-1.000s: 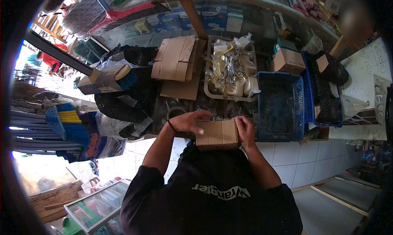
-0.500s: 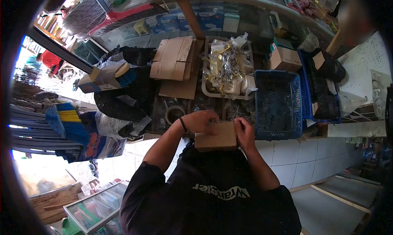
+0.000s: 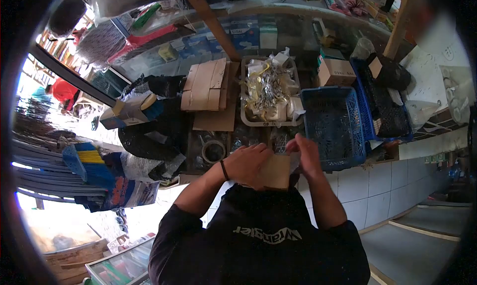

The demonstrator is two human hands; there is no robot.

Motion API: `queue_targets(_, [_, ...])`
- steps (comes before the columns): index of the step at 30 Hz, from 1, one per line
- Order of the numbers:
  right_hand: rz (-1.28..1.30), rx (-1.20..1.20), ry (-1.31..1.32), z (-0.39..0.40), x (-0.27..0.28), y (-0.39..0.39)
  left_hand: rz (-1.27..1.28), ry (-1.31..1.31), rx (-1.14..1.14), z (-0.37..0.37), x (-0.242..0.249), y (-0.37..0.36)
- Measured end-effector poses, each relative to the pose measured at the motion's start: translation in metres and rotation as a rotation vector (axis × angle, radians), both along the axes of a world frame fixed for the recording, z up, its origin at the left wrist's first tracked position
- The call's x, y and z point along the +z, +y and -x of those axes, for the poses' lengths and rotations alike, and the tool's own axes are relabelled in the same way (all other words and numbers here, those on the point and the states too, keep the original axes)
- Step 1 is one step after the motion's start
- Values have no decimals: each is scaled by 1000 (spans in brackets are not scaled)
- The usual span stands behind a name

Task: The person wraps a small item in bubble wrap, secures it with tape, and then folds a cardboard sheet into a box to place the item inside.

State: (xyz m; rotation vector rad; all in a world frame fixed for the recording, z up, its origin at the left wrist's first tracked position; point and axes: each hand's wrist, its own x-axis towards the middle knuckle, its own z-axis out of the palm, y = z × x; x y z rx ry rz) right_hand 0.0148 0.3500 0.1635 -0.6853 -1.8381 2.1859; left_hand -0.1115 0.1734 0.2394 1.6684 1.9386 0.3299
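Note:
My left hand [image 3: 249, 164], with a black band at the wrist, is wrapped over the left part of a small brown cardboard box [image 3: 276, 171] held close to my body. It covers much of the box's top. My right hand [image 3: 307, 158] is just off the box's right side, fingers bent and thumb toward the index finger. Something pale and translucent shows below those fingers, too blurred to name. Beyond my hands stands a white tray [image 3: 244, 115] full of small plastic-wrapped metal parts.
A blue plastic basket [image 3: 361, 136] stands to the right, with another blue basket [image 3: 408, 131] beside it. Folded cardboard [image 3: 204, 83] lies at the left of the tray. A roll of tape [image 3: 213, 151] is near my left hand. A marked carton [image 3: 337, 72] sits behind the baskets.
My left hand has moved down over the box and covers more of it. My right hand has come away from the box's edge, out to the right. The view has shifted slightly.

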Motion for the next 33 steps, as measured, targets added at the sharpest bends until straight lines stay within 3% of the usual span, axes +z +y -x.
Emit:
queue_targets(6, [524,412,186,44,-9,29,-136,-57,-226,8,45,11])
queue_targets(8, [699,609,129,50,-22,18,-158,36,-173,6,76,13])
queue_targets(14, [1019,512,298,38,-17,-26,-259,222,75,11,102,12])
queue_targets(20, [948,453,375,35,-5,-52,-382,376,132,13,88,11])
queue_targets(29, [438,408,404,29,4,-59,-534,532,117,12,70,8])
queue_targets(31, [899,341,385,22,6,-59,-603,599,125,9,57,5])
queue_targets(32, [1398,282,379,19,8,-59,-647,620,132,6,50,3])
queue_targets(33, [1439,314,445,17,6,-59,-689,639,141,3,44,1])
